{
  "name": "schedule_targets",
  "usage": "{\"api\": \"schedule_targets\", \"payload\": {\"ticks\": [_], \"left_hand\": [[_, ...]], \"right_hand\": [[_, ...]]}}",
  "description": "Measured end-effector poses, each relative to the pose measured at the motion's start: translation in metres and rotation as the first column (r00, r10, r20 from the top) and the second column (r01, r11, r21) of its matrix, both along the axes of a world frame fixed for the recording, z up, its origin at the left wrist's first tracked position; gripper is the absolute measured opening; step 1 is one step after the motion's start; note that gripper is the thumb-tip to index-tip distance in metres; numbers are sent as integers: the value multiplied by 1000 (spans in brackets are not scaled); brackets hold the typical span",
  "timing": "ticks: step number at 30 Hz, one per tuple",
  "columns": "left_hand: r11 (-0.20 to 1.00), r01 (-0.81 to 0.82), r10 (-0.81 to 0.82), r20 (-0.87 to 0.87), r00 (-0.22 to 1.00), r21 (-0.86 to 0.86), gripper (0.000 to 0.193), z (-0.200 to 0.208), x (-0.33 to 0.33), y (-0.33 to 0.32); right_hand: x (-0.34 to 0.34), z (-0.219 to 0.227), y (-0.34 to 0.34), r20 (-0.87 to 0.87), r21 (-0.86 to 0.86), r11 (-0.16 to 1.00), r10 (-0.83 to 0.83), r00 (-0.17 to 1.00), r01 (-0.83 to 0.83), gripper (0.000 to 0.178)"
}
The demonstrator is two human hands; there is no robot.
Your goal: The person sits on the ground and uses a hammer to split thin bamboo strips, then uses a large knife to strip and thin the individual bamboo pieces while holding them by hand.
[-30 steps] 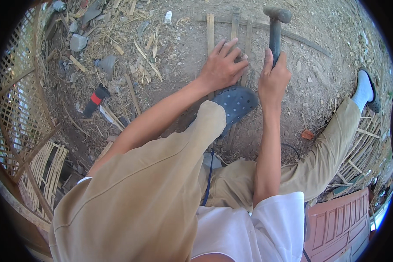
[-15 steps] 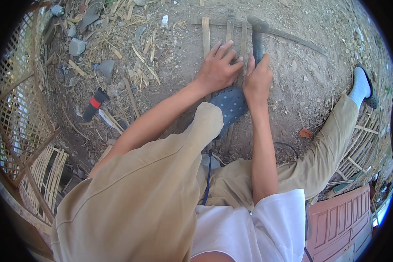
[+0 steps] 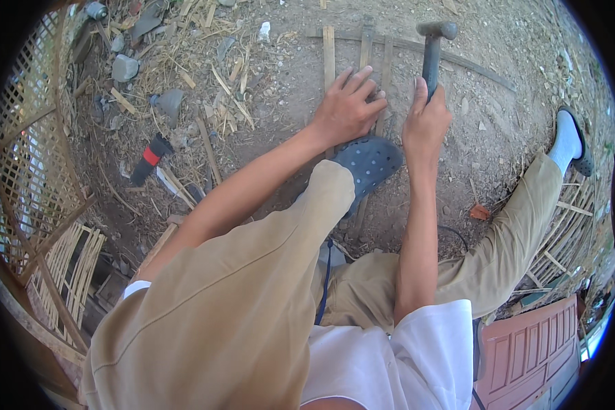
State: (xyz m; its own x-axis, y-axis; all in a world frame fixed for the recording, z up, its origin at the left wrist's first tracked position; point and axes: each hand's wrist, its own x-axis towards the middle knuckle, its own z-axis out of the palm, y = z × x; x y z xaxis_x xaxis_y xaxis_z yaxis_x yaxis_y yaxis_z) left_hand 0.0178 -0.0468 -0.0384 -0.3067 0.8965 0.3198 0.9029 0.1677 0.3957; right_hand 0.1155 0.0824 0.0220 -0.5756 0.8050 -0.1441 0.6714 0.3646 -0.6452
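My right hand [image 3: 426, 126] is wrapped round the hammer [image 3: 432, 60], 1 o'clock; left hand [image 3: 350, 108] part-spread over wooden slats [image 3: 329, 56]. Three laid across long strip [image 3: 406, 44]; can't tell if fixed.

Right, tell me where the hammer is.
In the head view, the hammer is right of centre near the top, gripped in the right hand.

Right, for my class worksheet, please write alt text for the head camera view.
A person's right hand holds a hammer with its head toward the picture's top, while the left hand lies over thin wooden slats on dirt. Lower in view, a dark perforated clog shows beyond a bent knee in tan trousers.
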Motion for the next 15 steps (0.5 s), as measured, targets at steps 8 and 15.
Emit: {"api": "schedule_targets", "payload": {"ticks": [8,15], "left_hand": [[1000,0,0,7,1000,-4,19,4,5,-2],[1000,2,-3,12,1000,31,17,5,8,1]], "right_hand": [[3,-11,-1,82,49,990,129,988,-133,28],[14,-15,0,-2,37,991,130,991,-130,34]]}}
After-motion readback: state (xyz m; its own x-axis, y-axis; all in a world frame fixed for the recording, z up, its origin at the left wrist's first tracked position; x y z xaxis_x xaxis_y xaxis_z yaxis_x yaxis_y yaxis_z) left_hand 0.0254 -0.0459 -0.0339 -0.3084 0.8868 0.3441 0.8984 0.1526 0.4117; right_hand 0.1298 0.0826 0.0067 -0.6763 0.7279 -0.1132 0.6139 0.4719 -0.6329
